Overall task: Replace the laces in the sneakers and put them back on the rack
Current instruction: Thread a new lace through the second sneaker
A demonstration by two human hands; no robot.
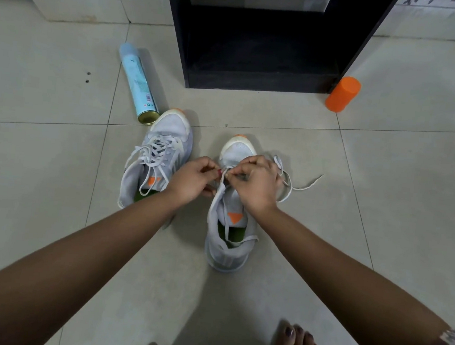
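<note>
Mid-frame, left hand (192, 180) and right hand (255, 184) each pinch the lace (291, 189) above the right-side sneaker (227, 251). The laced sneaker (165, 138) lies just left.

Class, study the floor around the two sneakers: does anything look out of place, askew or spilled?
The blue spray can lies on its side on the floor, its base close to the left sneaker, rather than standing. A loose lace trails out from the right sneaker. Nothing looks spilled.
</note>
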